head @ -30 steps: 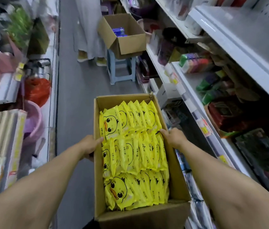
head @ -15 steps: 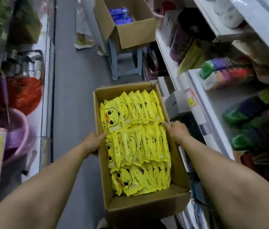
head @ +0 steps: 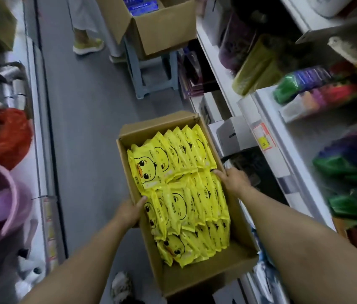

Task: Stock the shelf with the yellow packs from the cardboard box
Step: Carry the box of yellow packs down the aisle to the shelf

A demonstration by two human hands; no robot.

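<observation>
An open cardboard box (head: 206, 275) sits low in front of me, filled with three rows of yellow packs (head: 179, 185) printed with a duck face. My left hand (head: 129, 211) grips the box's left wall, thumb inside against the packs. My right hand (head: 232, 181) grips the right wall, fingertips over the rim touching the packs. The white shelf (head: 282, 150) stands to the right of the box, holding bagged goods in green, purple and red.
A second cardboard box (head: 160, 34) with blue packs rests on a pale stool (head: 151, 77) farther up the grey aisle, beside a person's foot (head: 87, 46). Left shelving holds a purple basin (head: 4, 207) and red netting (head: 4, 137). My shoe (head: 121, 286) is below the box.
The box has gone lower and tilted clockwise in view, with both hands staying on its side walls. The view has tipped downward, so the far box and stool sit higher.
</observation>
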